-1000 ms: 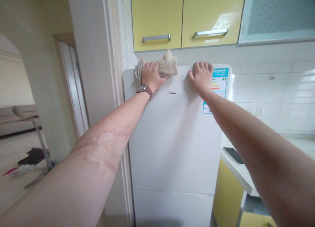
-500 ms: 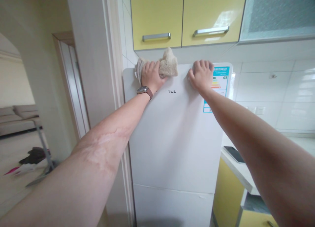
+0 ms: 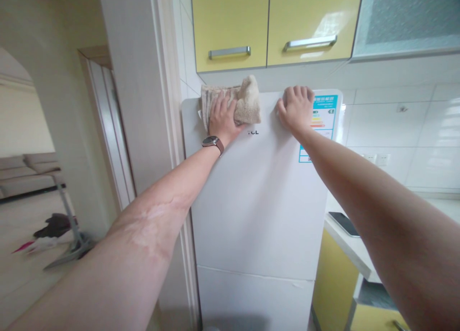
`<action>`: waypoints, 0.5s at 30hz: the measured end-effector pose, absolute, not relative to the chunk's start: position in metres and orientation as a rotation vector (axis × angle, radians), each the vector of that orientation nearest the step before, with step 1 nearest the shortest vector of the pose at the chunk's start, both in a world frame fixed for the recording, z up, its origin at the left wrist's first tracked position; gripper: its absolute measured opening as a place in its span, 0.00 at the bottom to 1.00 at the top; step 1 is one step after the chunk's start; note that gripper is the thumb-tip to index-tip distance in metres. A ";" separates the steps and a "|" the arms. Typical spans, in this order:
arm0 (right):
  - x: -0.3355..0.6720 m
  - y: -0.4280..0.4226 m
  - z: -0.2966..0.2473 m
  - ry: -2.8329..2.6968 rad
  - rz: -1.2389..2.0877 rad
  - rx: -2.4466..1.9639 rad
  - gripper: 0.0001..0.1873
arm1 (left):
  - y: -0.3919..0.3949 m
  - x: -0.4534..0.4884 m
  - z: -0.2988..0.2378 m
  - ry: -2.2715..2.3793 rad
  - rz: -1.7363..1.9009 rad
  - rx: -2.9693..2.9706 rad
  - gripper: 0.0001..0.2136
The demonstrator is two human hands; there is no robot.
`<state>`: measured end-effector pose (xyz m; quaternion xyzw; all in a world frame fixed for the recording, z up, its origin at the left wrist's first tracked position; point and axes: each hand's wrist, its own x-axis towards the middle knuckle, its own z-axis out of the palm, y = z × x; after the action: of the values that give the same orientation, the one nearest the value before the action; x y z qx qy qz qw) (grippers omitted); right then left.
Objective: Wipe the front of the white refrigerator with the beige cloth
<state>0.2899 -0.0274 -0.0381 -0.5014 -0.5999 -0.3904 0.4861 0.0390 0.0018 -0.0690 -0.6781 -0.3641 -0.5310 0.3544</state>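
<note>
My left hand (image 3: 223, 119), with a watch on its wrist, presses a beige striped cloth (image 3: 247, 103) against the upper left front of a white refrigerator (image 3: 258, 201). The cloth is bunched on the right side and lies flatter under my fingers, covering part of the logo. My right hand (image 3: 296, 108) is hooked over the refrigerator's top edge, its fingertips hidden behind the rim. A blue and white energy label (image 3: 326, 118) is stuck just right of that hand, partly behind the wrist.
Yellow wall cabinets (image 3: 230, 19) hang close above the refrigerator. A door frame (image 3: 168, 130) stands tight on its left. At right, a counter (image 3: 347, 249) carries a dark flat device (image 3: 344, 223). Beyond the doorway, a dustpan (image 3: 70, 249) and a sofa (image 3: 28, 175) are visible.
My left hand has slid slightly down the refrigerator front with the cloth, which now spreads flatter and hides more of the logo. My right hand keeps its place on the top edge.
</note>
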 end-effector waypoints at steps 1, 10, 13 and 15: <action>0.290 -0.028 -0.038 -1.461 -0.939 -1.220 0.29 | 0.001 0.038 -0.075 -0.922 -1.357 -1.754 0.37; 0.289 -0.029 -0.039 -1.481 -0.872 -1.132 0.24 | -0.006 0.027 -0.125 -0.832 -1.260 -1.802 0.40; 0.289 -0.022 -0.037 -1.445 -0.869 -1.091 0.26 | -0.007 0.026 -0.133 -0.850 -1.268 -1.817 0.40; 0.290 -0.018 -0.036 -1.436 -0.875 -1.078 0.27 | -0.008 0.027 -0.136 -0.849 -1.282 -1.821 0.40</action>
<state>0.2900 -0.0180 -0.0363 -0.4538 -0.6043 -0.3684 0.5415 0.0265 -0.0080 -0.1358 -0.7099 -0.3310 -0.4995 0.3700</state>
